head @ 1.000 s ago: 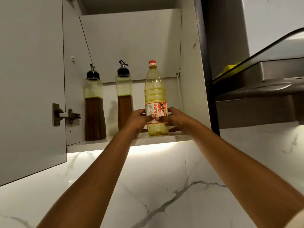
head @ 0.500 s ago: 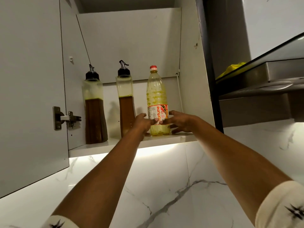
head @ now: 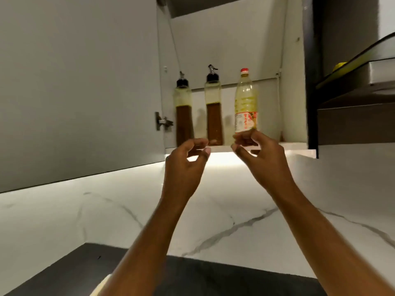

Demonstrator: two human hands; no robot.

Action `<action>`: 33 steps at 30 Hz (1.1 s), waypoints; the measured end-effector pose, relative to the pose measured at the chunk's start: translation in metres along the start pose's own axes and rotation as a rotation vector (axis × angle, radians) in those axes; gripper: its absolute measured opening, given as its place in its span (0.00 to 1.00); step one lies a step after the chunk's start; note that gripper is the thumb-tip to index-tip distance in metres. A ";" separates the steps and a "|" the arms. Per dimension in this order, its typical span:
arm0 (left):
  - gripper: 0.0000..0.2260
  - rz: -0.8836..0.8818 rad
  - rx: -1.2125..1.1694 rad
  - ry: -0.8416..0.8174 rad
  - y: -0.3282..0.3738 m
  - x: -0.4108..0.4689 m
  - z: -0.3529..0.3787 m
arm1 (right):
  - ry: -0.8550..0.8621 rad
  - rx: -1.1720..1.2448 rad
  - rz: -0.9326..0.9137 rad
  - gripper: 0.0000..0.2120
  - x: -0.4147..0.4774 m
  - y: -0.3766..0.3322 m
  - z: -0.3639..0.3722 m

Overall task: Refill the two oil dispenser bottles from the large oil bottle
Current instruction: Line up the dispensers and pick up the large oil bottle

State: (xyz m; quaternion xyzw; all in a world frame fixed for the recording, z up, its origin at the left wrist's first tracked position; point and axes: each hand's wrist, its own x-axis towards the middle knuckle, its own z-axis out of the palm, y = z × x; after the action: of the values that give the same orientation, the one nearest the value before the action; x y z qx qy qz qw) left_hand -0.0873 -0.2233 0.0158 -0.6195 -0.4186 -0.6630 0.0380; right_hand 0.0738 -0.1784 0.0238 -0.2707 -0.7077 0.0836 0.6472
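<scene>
- The large oil bottle (head: 245, 103) stands upright on the shelf (head: 296, 144) of an open wall cabinet, at about 1 o'clock from the middle of the view. It has a red cap (head: 244, 70), pale yellow oil and a red-and-white label.
- Two oil dispenser bottles stand on the same shelf at 9 o'clock of the large bottle. The left dispenser bottle (head: 184, 116) and the right dispenser bottle (head: 213, 116) are near each other but apart.
- Both dispensers have black pourer tops and hold dark brown oil up to roughly the middle, with cloudy yellowish glass above.
- The left hand (head: 186, 161) is raised below the shelf edge, at 6 o'clock of the dispensers. Its fingers are loosely curled with the thumb apart, and it holds nothing.
- The right hand (head: 260, 154) is at 6 o'clock of the large bottle, fingers loosely curled, with nothing between them. Its fingertips (head: 245, 134) cover the bottle's base; I cannot tell whether they touch it.
- The two hands are apart, with the lit strip under the shelf showing between them.
- The grey cabinet door (head: 74, 82) stands open at 9 o'clock, with its metal hinge (head: 162, 123) just beside the left dispenser.
- A steel range hood (head: 352, 92) sits at 3 o'clock, with something yellow (head: 339, 66) on top.
- A white marble wall (head: 106, 210) runs below the cabinet, and a dark desk (head: 213, 274) lies at 6 o'clock.
</scene>
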 end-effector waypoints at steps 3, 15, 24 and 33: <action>0.06 0.019 0.087 0.197 0.031 -0.051 -0.049 | -0.093 0.068 -0.063 0.07 -0.041 -0.041 0.010; 0.16 0.225 0.578 0.779 0.087 -0.086 -0.245 | -0.267 0.175 -0.536 0.09 -0.063 -0.220 0.113; 0.18 -0.139 0.343 0.692 0.048 -0.078 -0.289 | -0.280 -0.117 -0.834 0.22 -0.032 -0.302 0.203; 0.15 -0.184 0.167 0.667 0.039 -0.083 -0.291 | -0.375 -0.296 -0.840 0.30 -0.025 -0.281 0.213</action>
State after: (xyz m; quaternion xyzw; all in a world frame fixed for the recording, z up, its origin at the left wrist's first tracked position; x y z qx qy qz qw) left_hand -0.2761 -0.4625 -0.0013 -0.3234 -0.4900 -0.7929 0.1633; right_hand -0.2074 -0.3774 0.1020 -0.0311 -0.8645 -0.2393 0.4408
